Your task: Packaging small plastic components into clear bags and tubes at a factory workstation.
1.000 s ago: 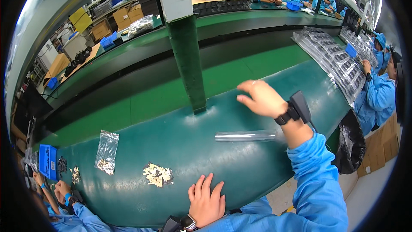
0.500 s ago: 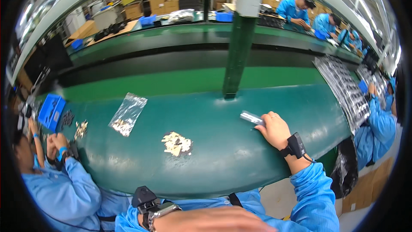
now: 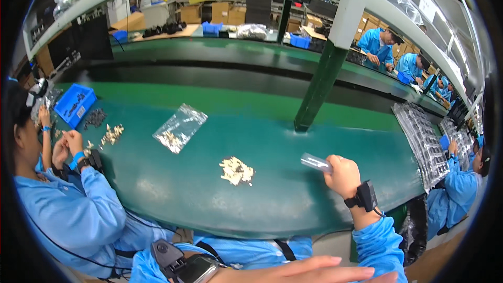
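Observation:
My right hand (image 3: 343, 177) is closed over the right part of the green work surface, gripping one end of a narrow clear plastic piece (image 3: 315, 162). Whether this is a folded bag or a stiff sleeve I cannot tell. My left hand (image 3: 301, 271) lies low at the bottom edge, in front of my body, its fingers stretched out and nothing in them. Between the hands and farther off, a pile of small cream and dark parts (image 3: 236, 171) rests on the surface. Beyond it to the left lies a clear zip bag (image 3: 182, 128) with cream parts inside.
A green post (image 3: 320, 89) rises from the surface behind my right hand. Stacked clear plastic trays (image 3: 421, 144) stand at the right. At the left a co-worker (image 3: 68, 194) handles small parts near a blue bin (image 3: 76, 106) and loose piles. Another person (image 3: 453, 183) sits at the right.
My view has turned, so the table's things appear farther right. My right hand has lifted and tilted with the plastic piece still in it. My left hand has shifted right along the bottom edge.

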`<state>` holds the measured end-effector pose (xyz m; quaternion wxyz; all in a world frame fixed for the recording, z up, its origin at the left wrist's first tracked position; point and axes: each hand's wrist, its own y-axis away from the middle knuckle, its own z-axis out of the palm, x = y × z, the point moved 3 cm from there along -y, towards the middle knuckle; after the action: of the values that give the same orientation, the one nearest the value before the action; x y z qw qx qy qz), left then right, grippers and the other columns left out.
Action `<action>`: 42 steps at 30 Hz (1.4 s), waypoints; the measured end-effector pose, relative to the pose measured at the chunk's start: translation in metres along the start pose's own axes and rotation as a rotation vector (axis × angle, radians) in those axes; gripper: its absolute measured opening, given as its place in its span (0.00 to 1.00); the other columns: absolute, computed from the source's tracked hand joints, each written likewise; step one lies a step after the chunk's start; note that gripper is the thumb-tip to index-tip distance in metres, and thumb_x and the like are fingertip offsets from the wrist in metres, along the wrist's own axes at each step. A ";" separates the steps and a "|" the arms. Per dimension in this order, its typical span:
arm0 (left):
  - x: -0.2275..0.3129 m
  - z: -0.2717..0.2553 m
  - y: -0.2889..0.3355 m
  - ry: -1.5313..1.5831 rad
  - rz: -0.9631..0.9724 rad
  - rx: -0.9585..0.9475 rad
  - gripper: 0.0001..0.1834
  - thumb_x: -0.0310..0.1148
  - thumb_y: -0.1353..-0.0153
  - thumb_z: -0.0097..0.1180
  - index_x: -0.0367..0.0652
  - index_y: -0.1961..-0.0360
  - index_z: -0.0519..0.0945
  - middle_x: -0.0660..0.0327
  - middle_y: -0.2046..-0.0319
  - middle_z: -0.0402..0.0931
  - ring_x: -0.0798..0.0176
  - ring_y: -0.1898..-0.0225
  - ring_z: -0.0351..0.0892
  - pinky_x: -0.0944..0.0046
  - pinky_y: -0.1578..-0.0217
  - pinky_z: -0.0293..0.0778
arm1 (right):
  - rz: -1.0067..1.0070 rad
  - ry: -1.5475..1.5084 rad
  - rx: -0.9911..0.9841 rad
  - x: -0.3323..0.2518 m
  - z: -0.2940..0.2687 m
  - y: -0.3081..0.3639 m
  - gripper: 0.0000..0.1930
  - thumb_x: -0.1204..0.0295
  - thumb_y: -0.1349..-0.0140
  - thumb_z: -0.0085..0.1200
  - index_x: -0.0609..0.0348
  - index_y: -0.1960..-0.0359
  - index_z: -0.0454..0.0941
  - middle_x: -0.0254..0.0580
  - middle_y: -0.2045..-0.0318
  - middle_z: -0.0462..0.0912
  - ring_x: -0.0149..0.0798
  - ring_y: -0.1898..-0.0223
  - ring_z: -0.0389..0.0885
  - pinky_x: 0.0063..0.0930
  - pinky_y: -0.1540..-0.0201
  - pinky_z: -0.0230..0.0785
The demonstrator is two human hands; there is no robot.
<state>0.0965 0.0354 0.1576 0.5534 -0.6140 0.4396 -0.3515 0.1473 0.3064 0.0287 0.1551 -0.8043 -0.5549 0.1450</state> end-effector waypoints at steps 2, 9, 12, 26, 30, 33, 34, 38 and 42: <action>0.022 -0.020 -0.024 0.111 -0.615 -0.274 0.29 0.38 0.47 0.62 0.42 0.44 0.71 0.42 0.45 0.68 0.43 0.49 0.71 0.52 0.58 0.68 | -0.020 -0.046 0.027 -0.005 -0.003 -0.001 0.11 0.77 0.57 0.56 0.60 0.69 0.75 0.49 0.76 0.78 0.52 0.74 0.78 0.38 0.71 0.72; -0.037 -0.044 0.039 -0.432 -0.896 -0.217 0.28 0.27 0.45 0.56 0.33 0.43 0.67 0.42 0.43 0.65 0.43 0.43 0.67 0.52 0.44 0.64 | 0.379 -1.186 0.094 -0.019 0.000 -0.013 0.10 0.70 0.44 0.60 0.61 0.67 0.73 0.32 0.77 0.77 0.26 0.76 0.75 0.22 0.74 0.69; -0.083 -0.029 0.090 -0.320 -1.133 -0.151 0.31 0.28 0.46 0.58 0.33 0.40 0.64 0.47 0.39 0.62 0.50 0.38 0.61 0.55 0.38 0.55 | 0.344 -1.642 0.036 -0.039 0.000 -0.019 0.07 0.70 0.39 0.55 0.60 0.68 0.73 0.34 0.76 0.77 0.27 0.74 0.76 0.22 0.70 0.71; -0.115 -0.005 0.133 -0.241 -1.555 -0.183 0.22 0.26 0.45 0.57 0.33 0.48 0.72 0.54 0.66 0.78 0.63 0.65 0.79 0.66 0.62 0.73 | 0.409 -2.101 0.269 -0.043 0.068 -0.021 0.14 0.66 0.36 0.49 0.61 0.54 0.70 0.41 0.59 0.73 0.36 0.56 0.71 0.29 0.49 0.63; -0.111 -0.010 0.151 -0.451 -1.447 -0.315 0.23 0.28 0.46 0.59 0.34 0.48 0.72 0.59 0.73 0.76 0.67 0.75 0.73 0.67 0.71 0.71 | 0.483 -2.576 0.246 -0.028 0.069 -0.019 0.15 0.73 0.39 0.52 0.60 0.51 0.68 0.42 0.59 0.75 0.38 0.57 0.74 0.31 0.50 0.67; -0.106 -0.005 0.153 -0.415 -1.381 -0.312 0.21 0.24 0.48 0.60 0.34 0.52 0.72 0.62 0.73 0.75 0.70 0.73 0.74 0.69 0.70 0.71 | 0.436 -2.692 0.276 -0.027 0.075 -0.015 0.15 0.78 0.40 0.49 0.59 0.50 0.67 0.46 0.56 0.75 0.43 0.54 0.75 0.35 0.47 0.68; -0.107 -0.004 0.157 -0.400 -1.384 -0.315 0.21 0.24 0.48 0.60 0.34 0.52 0.72 0.62 0.73 0.75 0.70 0.73 0.74 0.69 0.70 0.71 | 0.448 -2.684 0.289 -0.025 0.075 -0.016 0.15 0.78 0.40 0.49 0.59 0.50 0.67 0.46 0.56 0.75 0.43 0.54 0.75 0.35 0.47 0.68; -0.103 -0.003 0.164 -0.004 -1.642 -0.121 0.24 0.18 0.47 0.56 0.37 0.49 0.64 0.56 0.63 0.76 0.66 0.64 0.77 0.69 0.60 0.73 | 0.473 -2.829 0.243 -0.029 0.074 -0.020 0.16 0.78 0.39 0.48 0.56 0.49 0.67 0.45 0.60 0.76 0.40 0.63 0.76 0.31 0.55 0.70; -0.101 -0.002 0.176 0.693 -1.728 0.011 0.31 0.21 0.45 0.57 0.38 0.42 0.56 0.48 0.55 0.72 0.58 0.58 0.77 0.61 0.54 0.74 | 0.604 -2.877 0.081 -0.045 0.056 -0.024 0.10 0.73 0.45 0.53 0.57 0.60 0.74 0.46 0.72 0.78 0.42 0.73 0.76 0.34 0.72 0.69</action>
<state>0.0307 0.1283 -0.0107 -0.0596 -0.5862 -0.0312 -0.8073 0.0889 0.2770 -0.0094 -0.5322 -0.0486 -0.0384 0.8443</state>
